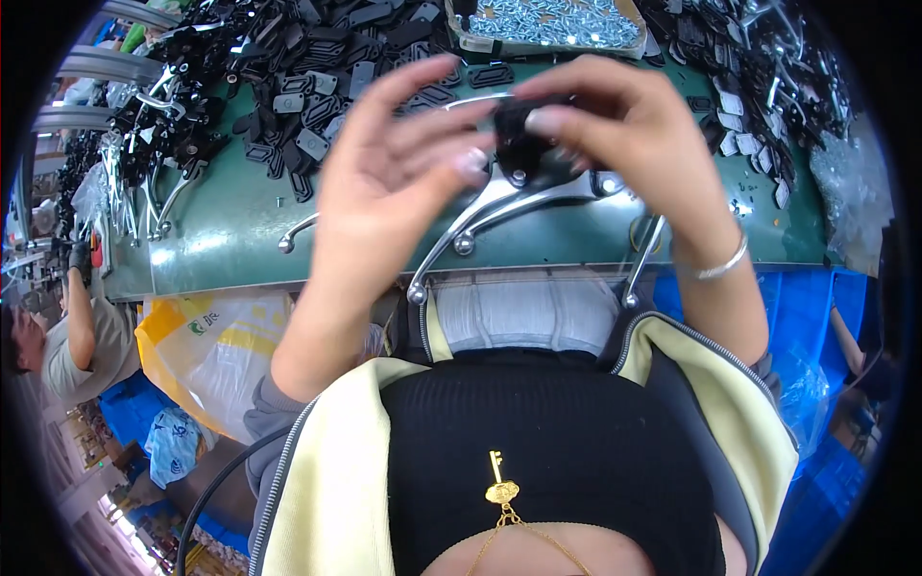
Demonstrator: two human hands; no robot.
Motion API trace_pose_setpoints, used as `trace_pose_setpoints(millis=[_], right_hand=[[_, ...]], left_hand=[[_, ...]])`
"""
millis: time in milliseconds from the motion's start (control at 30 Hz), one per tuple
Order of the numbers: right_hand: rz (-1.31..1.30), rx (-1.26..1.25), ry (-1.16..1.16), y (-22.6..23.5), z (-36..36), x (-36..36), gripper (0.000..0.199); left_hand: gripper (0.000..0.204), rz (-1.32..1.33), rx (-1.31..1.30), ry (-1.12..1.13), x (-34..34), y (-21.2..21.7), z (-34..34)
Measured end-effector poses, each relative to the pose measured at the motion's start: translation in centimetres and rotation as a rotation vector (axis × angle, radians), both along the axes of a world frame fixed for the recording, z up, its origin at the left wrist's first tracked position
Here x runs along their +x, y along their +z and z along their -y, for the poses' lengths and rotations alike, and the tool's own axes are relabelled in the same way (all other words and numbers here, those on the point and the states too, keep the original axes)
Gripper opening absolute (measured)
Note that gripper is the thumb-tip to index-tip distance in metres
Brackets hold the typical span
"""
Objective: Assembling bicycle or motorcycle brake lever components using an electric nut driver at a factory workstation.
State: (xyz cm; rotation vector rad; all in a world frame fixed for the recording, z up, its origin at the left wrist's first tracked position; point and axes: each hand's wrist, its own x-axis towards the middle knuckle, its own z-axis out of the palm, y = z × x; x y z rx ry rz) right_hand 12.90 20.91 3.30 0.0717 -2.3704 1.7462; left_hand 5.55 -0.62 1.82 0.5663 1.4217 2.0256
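Black lever bracket (519, 144), somewhat blurred, raised above the near part of the bench (230, 235). The right hand (648, 125) has its grip closed on the bracket, thumb on the near face. The left hand (375, 187) lies just beside it, its grip wide, fingers spread and curved; whether its fingertips touch the bracket cannot be told. Directly below are polished ball-ended levers (552, 197), crossing in view toward the bench's near edge; whether one is joined to the bracket is unclear. Beyond the hands, black slotted plates (317, 106) lie heaped, next to a tray (552, 50) of small silvery screws (557, 21). Black-and-silver lever assemblies (158, 125) are massed at far left; clear plastic wrapping (855, 182) lies at right. At the left margin, a co-worker's dark-gloved hand (79, 254) is visible.
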Motion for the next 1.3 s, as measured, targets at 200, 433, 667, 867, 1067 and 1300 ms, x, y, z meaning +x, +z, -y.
trace_pose_setpoints(millis=[200,433,667,867,1067,1300], right_hand=[[0.339,0.205,-0.053,-1.0,-4.8,-2.7,0.019],[0.53,0.083,0.031,-0.9,-5.4,-4.3,0.023],[0.361,0.299,0.042,-1.1,-4.5,-3.2,0.018],[0.088,0.444,-0.105,0.4,-5.1,-0.8,0.015],[0.341,0.547,-0.347,-0.7,-18.9,4.6,0.023],[0.277,0.865,-0.414,-6.5,-23.8,7.4,0.031]], left_hand=[[0.03,-0.984,-0.779,0.387,-7.5,-2.0,5.1],[0.035,-0.915,-1.141,0.216,-8.1,-3.0,6.4],[0.037,-0.81,-1.1,0.201,-9.6,-3.6,6.9],[0.036,-0.615,-1.091,0.165,-10.4,-4.2,7.6],[0.03,-0.56,-1.103,0.235,-9.9,-3.3,7.1],[0.025,-0.473,-0.914,0.343,-11.9,-4.2,8.9]])
